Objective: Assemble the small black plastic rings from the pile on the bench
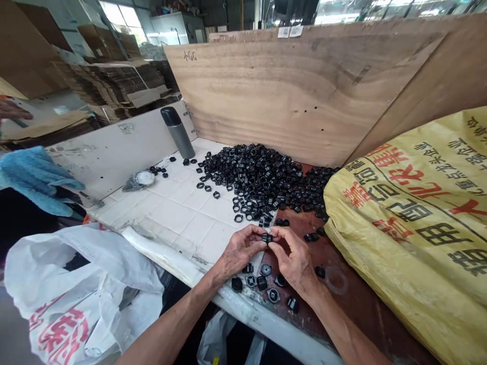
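My left hand [243, 249] and my right hand [292, 253] meet near the table's front edge, both pinching one small black part [267, 238] between their fingertips. Just beyond them rises a large pile of black rings [254, 172], with loose rings scattered on its left side. Several round black caps [273, 295] lie below and between my hands, some showing a grey inner face. Fingertips partly cover the held part, so its details are hidden.
A yellow printed sack [411, 203] leans in from the right. A grey bottle [178, 133] stands at the back left, near a small plastic bag [140, 179]. A white bag [79, 299] hangs at the front left. A wooden board [297, 91] walls the back.
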A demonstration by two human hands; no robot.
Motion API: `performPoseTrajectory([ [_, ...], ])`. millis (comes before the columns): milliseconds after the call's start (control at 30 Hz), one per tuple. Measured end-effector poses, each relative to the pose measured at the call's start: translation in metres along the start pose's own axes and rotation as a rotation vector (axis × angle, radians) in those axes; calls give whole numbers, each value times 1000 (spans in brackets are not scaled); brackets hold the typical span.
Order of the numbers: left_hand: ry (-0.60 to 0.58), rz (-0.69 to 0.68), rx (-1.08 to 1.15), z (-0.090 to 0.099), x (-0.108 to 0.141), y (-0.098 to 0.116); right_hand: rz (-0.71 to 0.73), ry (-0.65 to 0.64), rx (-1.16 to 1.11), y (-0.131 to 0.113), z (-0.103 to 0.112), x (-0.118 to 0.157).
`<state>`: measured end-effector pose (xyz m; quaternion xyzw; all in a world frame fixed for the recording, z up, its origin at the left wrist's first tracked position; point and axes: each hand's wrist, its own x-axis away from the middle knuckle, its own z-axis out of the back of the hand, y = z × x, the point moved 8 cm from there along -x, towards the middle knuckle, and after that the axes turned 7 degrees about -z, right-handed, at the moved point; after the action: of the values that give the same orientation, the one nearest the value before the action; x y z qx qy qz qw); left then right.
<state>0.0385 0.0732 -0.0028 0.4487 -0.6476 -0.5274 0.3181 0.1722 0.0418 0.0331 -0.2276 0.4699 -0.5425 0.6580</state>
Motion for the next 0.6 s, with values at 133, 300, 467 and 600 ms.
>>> performPoseTrajectory([
  [133,17,-48,-28,-1,0,4,-30,9,78,8,-6,5],
  [300,-4,-47,-3,-4,1,5,-14,-67,125,7,-16,8],
  [467,2,-46,-29,0,0,2,-33,-29,82,1,-7,4],
  [600,12,-33,-41,5,-1,-5,19,-28,22,-5,-5,1],
])
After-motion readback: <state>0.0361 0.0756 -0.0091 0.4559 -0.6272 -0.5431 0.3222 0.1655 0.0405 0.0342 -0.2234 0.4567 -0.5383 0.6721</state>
